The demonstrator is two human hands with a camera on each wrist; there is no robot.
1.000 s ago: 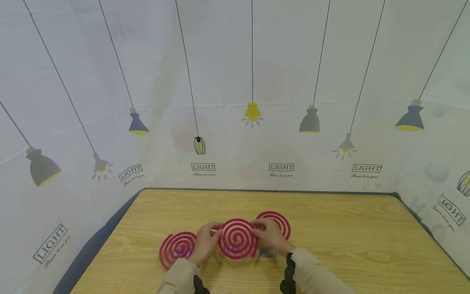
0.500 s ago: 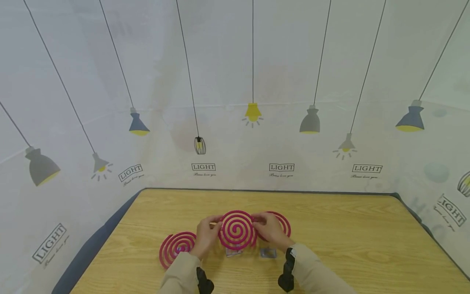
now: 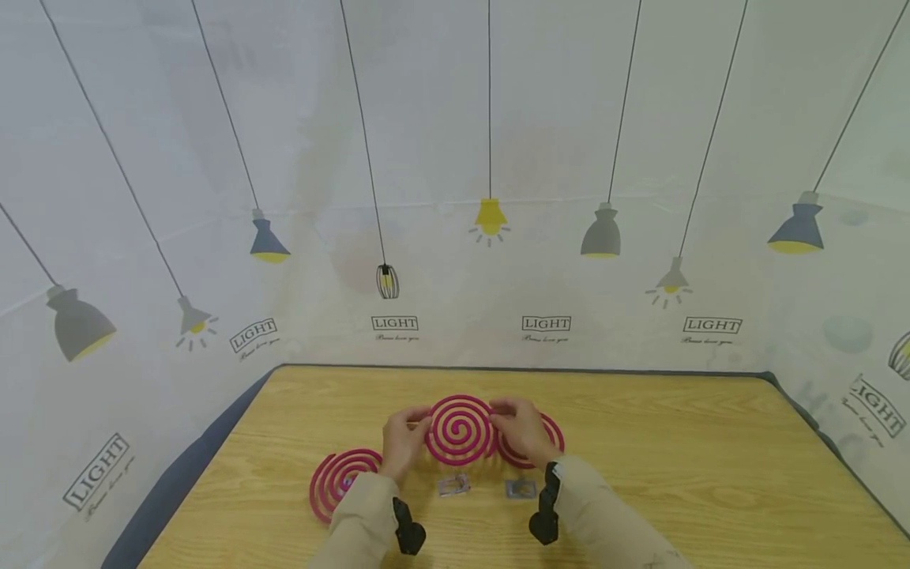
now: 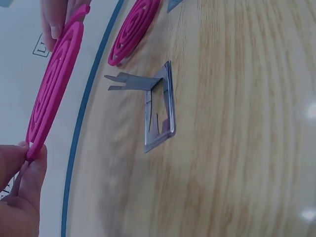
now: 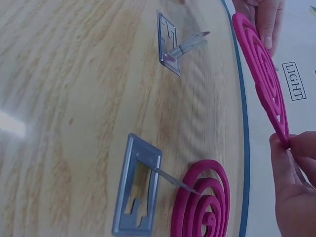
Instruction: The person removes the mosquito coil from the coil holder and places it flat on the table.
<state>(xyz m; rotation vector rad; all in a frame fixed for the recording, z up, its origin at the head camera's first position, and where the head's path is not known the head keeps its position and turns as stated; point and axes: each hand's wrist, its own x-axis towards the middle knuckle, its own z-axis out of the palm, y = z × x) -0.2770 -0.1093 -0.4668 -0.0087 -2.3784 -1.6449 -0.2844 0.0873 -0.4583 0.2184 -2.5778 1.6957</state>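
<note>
A magenta mosquito coil point(image 3: 460, 431) is held up over the table between both hands. My left hand point(image 3: 405, 438) pinches its left edge with thumb and fingers; my right hand point(image 3: 522, 431) pinches the right edge. In the left wrist view the coil point(image 4: 54, 84) is seen nearly edge-on, raised off the wood. Below it on the table lies a metal coil stand point(image 4: 160, 108) with its forked prong bent up. A second metal stand point(image 5: 138, 187) sits to the right, its prong also raised.
Another magenta coil point(image 3: 327, 482) lies at the left, partly covered by the left sleeve. A third coil point(image 3: 554, 442) rests behind the right hand, close to the second stand. The wooden table point(image 3: 675, 458) ends at a white curtain point(image 3: 455, 348) printed with lamps.
Both hands have lifted the middle coil up and away from the body, bringing the stand beneath it into view. The other coils stay where they were.
</note>
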